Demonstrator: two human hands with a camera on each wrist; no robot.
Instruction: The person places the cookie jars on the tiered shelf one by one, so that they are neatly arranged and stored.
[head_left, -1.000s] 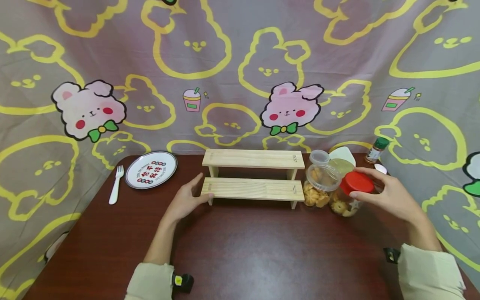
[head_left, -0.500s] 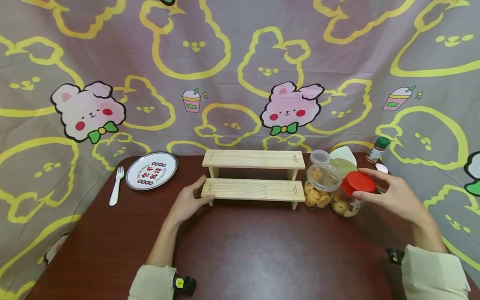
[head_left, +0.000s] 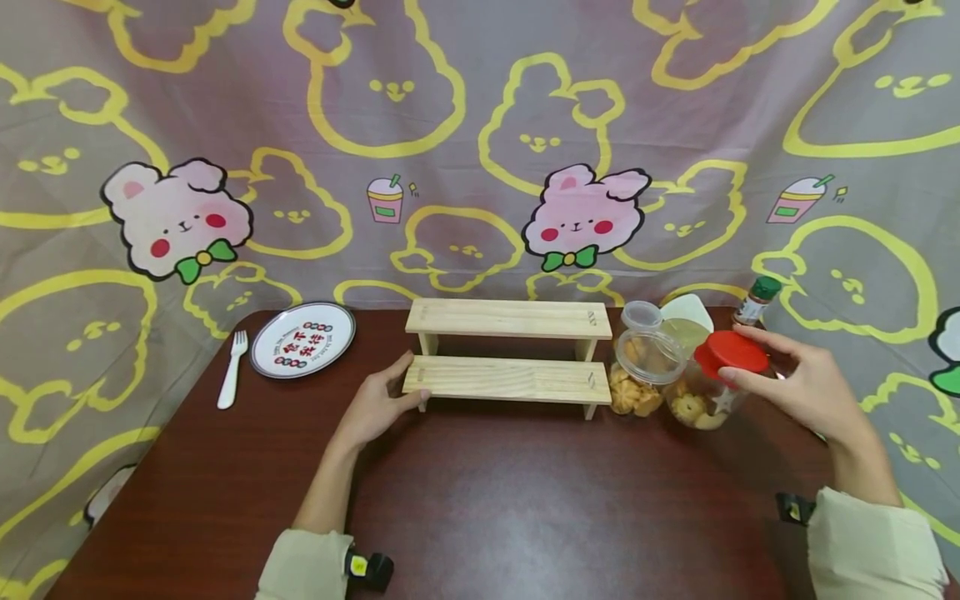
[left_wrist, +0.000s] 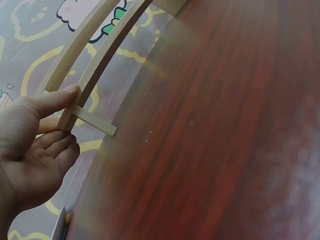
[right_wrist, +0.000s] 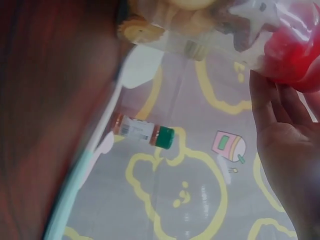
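A two-step wooden rack [head_left: 502, 377] stands mid-table. My left hand [head_left: 375, 407] holds the left end of its lower step; in the left wrist view the hand's thumb [left_wrist: 60, 99] lies on the board, with fingers curled below. My right hand [head_left: 806, 396] grips the red lid [head_left: 733, 352] of a clear jar [head_left: 697, 408] from the right. Round biscuits and a star-shaped piece [right_wrist: 257, 20] show inside that jar. It leans right in the head view; whether its base touches the table I cannot tell. Left of it, a clear-lidded jar [head_left: 636, 392] contains biscuits.
Behind the jars are a small clear-lidded container [head_left: 641, 315], a greenish round thing [head_left: 686, 335] and a white flat-edged piece [head_left: 690, 309]. A green-capped spice bottle [head_left: 756, 302] stands at the back right. A white plate [head_left: 285, 337] and fork [head_left: 234, 371] lie at the left.
My right hand and the red-lidded jar's top have shifted right and slightly up, so the jar leans more. The left hand shifted slightly, then stayed at the rack's end.
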